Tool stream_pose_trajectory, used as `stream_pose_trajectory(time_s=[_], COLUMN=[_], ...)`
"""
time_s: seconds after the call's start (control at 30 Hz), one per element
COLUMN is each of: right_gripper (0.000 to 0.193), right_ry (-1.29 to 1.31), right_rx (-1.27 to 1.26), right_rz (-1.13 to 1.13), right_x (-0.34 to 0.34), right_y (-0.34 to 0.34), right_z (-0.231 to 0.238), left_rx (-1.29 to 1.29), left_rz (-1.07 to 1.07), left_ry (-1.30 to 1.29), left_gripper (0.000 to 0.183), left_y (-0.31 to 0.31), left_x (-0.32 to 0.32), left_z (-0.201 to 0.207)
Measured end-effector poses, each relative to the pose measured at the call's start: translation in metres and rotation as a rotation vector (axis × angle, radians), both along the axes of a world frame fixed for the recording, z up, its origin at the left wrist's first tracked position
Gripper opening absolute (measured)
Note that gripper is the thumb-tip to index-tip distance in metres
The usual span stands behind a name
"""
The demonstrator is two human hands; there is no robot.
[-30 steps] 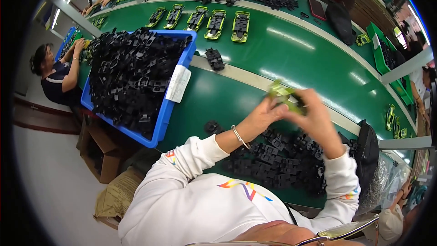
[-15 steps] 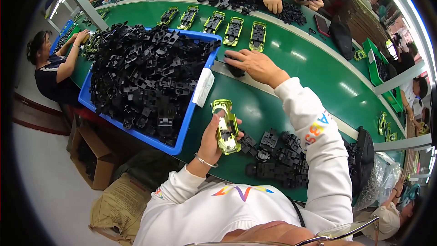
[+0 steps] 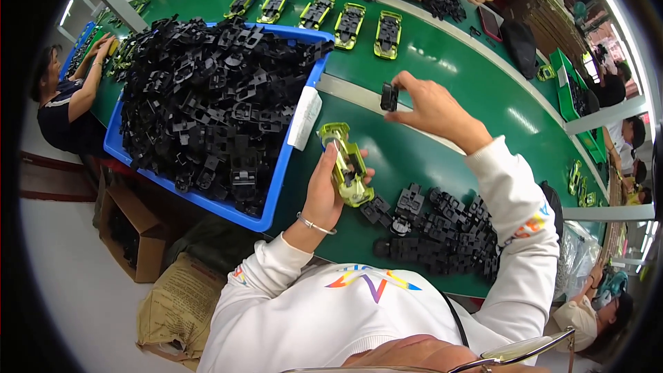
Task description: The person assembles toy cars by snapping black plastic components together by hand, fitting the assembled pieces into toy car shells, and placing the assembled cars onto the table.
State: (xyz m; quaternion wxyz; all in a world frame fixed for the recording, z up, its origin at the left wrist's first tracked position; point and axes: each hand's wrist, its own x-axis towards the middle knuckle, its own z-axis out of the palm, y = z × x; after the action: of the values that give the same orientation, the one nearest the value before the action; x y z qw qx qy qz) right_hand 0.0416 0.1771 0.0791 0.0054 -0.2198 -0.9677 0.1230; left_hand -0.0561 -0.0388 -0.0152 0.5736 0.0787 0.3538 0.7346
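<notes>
The left forearm comes up from the near edge in a white sleeve, a thin bracelet at the wrist, and bends slightly toward the middle of the green table (image 3: 442, 90); the left hand (image 3: 324, 193) is curled shut around a yellow-green toy car body (image 3: 345, 164), thumb along one side and fingers wrapped behind it, holding it lengthwise with its hollow underside turned up; the car body hangs just above the table, right beside the near right corner of the blue bin (image 3: 273, 186).

The right arm reaches farther out, elbow bent at the right, sleeve ending at the wrist; the right hand (image 3: 431, 107) is lifted over the table's pale centre strip, thumb and forefinger pinched on a small black plastic part (image 3: 389, 97), the other fingers loosely folded; the part is held upright in the air, well apart from the car body and farther away than it.

The blue bin on the left is heaped with black plastic chassis pieces (image 3: 200, 97); a smaller loose pile of black parts (image 3: 442, 224) lies on the table near the person, under the right forearm; a row of yellow-green cars with black inserts (image 3: 349, 24) lies on the far side; other people's hands work at the far edge.
</notes>
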Motion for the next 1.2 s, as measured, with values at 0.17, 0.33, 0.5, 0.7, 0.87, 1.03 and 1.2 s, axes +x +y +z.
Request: stream_pose_trajectory(time_s=[0.17,0.33,0.5,0.7,0.87,1.03,1.2], right_gripper=[0.044,0.055,0.058,0.064,0.062,0.053,0.049], right_ry=[0.282,0.381,0.335,0.342,0.365,0.426,0.37], right_rx=[-0.409,-0.302,-0.247,-0.036,0.028,-0.013,0.084], right_rz=[-0.169,-0.244,-0.335,-0.241,-0.244,-0.23,-0.158], right_x=[0.051,0.086,0.101,0.121,0.125,0.123,0.114], right_y=[-0.047,-0.085,-0.112,-0.123,-0.124,-0.135,-0.138], right_z=[0.004,0.003,0.01,0.006,0.015,0.022,0.019], left_rx=[0.057,0.113,0.137,0.182,0.199,0.224,0.225], left_rz=[-0.041,-0.084,-0.066,-0.13,-0.162,-0.127,-0.118], left_ry=[-0.011,-0.016,0.019,0.036,0.08,0.041,0.004], left_gripper=[0.051,0.047,0.045,0.05,0.057,0.062,0.067], left_y=[0.019,0.025,0.029,0.03,0.032,0.031,0.03], left_x=[0.027,0.051,0.076,0.085,0.085,0.077,0.079], left_z=[0.018,0.025,0.025,0.029,0.03,0.02,0.028])
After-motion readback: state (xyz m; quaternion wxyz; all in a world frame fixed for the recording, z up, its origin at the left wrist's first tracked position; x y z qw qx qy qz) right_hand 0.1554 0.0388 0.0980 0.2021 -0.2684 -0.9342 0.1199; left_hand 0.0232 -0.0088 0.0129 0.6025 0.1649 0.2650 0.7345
